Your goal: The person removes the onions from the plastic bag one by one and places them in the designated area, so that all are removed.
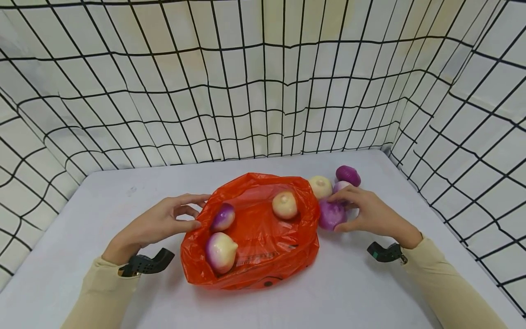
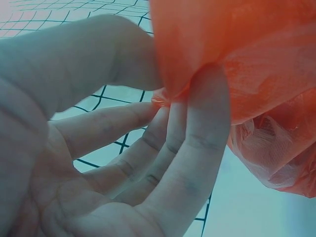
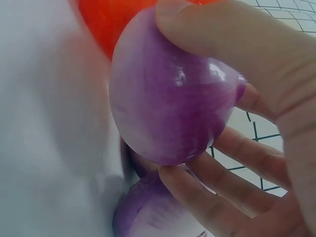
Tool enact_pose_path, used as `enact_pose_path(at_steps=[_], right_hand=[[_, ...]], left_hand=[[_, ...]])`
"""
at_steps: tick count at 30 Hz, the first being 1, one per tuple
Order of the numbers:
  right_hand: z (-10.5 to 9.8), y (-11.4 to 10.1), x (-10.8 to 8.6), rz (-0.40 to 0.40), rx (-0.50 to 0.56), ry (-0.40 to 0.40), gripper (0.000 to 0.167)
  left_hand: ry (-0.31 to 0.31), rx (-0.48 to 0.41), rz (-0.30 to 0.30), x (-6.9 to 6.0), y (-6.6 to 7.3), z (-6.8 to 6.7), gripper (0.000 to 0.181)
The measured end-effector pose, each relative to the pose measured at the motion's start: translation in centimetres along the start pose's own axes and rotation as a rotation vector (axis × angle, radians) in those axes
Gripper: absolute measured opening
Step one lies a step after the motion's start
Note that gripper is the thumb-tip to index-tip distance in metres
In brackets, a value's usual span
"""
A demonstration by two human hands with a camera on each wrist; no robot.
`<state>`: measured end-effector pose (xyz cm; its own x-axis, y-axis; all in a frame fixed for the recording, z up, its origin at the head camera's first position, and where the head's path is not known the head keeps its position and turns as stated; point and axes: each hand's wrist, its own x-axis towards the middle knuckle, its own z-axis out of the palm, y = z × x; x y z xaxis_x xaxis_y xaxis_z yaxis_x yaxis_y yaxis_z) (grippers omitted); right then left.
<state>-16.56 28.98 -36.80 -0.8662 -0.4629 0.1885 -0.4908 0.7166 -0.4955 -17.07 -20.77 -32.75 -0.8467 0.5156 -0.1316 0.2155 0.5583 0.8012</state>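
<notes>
- Right hand (image 1: 360, 209) holds a glossy, round purple onion (image 1: 332, 216), its thumb on one side and fingers on the other.
- That onion is just outside the right side of a crumpled, thin red plastic bag (image 1: 287, 270); whether its underside touches the white worktop (image 1: 353, 288) I cannot tell.
- By its look, the onion should be firm, stiff and light enough for one hand; the shiny curve may slip, so a grip across its widest part seems safest.
- Left hand (image 1: 162, 221) pinches the bag's left rim between thumb and fingers.
- The film looks soft and nearly weightless, likely to sag or tear if pulled hard; the gathered rim is the better place to hold.
- Inside the wide-mouthed bag lie a small purple-and-white onion (image 1: 224, 216), a cream onion with a purple flank (image 1: 221, 252) and, apart from them at the right, a pale-yellow round onion (image 1: 284, 205).
- Beyond the held onion are a cream round onion (image 1: 320, 187), a partly hidden pale-purple onion (image 1: 341, 186) and a flattened dark-magenta onion (image 1: 348, 175).
</notes>
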Motion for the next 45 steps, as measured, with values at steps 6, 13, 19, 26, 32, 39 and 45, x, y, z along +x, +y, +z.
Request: enact_pose_path(at_steps=[6,13,19,26,32,39,45], right_hand=[[0.3,-0.3,0.1,-0.024,-0.010,-0.011,0.061],[0.7,-0.4,0.2,-0.041,-0.036,-0.025,0.060],[1.0,-0.4,0.2,-0.052,-0.046,-0.032,0.059],[1.1,-0.4,0.1,-0.063,-0.060,-0.031,0.058],[1.1,-0.6,0.2,-0.042,-0.073,-0.046,0.060],[0.8,-0.7,0.1,-0.048,-0.077,-0.053,0.060],[0.5,-0.7,0.1,-0.060,-0.077,-0.048,0.058]], left_hand=[[0.004,0.004,-0.003,0.0,-0.1,0.0,0.060],[0.003,-0.003,-0.004,0.0,-0.2,0.1,0.061],[0.003,0.002,0.011,-0.1,-0.2,0.1,0.062],[0.008,0.006,0.008,0.0,-0.2,0.1,0.061],[0.012,0.014,0.012,-0.1,-0.1,0.0,0.061],[0.009,0.013,0.011,-0.1,-0.1,0.0,0.061],[0.013,0.020,0.009,0.0,-0.1,0.0,0.060]])
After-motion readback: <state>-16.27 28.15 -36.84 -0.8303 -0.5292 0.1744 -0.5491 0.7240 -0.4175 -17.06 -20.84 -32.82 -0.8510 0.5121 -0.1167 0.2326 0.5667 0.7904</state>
